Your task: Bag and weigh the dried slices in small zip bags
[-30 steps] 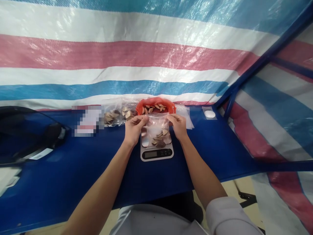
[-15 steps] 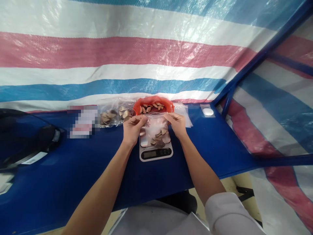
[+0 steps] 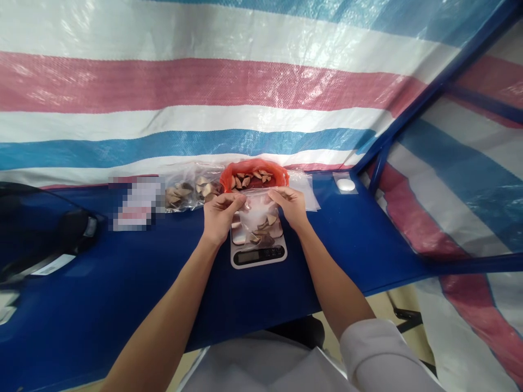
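A clear zip bag (image 3: pixel 255 215) with several brown dried pieces in its lower part hangs over or rests on the kitchen scale (image 3: pixel 259 259); I cannot tell how much the scale bears. My left hand (image 3: pixel 220 215) pinches the bag's top edge at its left end. At the right end of the same edge, my right hand (image 3: pixel 291 206) grips it between thumb and fingers. Just behind the bag stands a red plastic bag (image 3: pixel 284 171), its mouth spread wide, with several dried pieces (image 3: pixel 261 176) inside.
Two filled clear bags (image 3: pixel 177 196) lie left of the red bag, beside a blurred-out card (image 3: pixel 139 204). Flat empty bags (image 3: pixel 308 191) are at its right. Farther right lies a white round object (image 3: pixel 346 185) on clear plastic. A black object (image 3: pixel 44 234) occupies the blue table's left end.
Both hands still hold the bag's top edge. My right hand has shifted slightly left along it, closer to my left hand. The whole view has moved a little.
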The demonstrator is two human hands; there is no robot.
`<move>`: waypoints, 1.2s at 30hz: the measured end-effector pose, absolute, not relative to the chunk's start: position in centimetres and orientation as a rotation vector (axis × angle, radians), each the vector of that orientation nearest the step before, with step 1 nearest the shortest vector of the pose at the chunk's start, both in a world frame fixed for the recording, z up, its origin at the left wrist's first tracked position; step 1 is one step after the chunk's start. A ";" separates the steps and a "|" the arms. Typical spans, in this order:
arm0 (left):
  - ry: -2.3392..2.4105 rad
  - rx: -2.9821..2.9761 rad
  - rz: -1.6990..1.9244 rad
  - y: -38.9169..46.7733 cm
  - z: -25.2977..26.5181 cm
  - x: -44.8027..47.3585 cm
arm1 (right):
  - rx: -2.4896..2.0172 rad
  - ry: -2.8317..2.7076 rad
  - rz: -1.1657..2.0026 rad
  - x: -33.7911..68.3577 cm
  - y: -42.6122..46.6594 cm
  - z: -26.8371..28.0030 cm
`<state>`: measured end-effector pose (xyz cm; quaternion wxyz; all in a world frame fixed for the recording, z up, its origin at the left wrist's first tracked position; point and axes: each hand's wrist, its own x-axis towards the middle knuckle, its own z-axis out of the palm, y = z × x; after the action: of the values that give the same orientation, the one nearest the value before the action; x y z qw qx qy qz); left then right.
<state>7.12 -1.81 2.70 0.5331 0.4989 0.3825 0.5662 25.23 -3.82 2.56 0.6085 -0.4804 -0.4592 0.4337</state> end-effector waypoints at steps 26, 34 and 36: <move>0.977 1.197 1.252 -1.4 2.5 6.6 | -1.067 -1.080 1.001 25.2 -3.6 2.5; 0.914 1.277 1.309 -1.5 2.4 6.6 | -1.062 -1.100 1.054 24.8 -4.0 2.6; 0.917 1.305 1.320 -1.5 2.4 6.6 | -1.064 -1.081 1.054 24.7 -3.9 2.6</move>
<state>6.59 -1.54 2.35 0.5104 0.5419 0.3809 0.5484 24.72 -3.92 2.56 0.6029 -0.4596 -0.4671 0.4551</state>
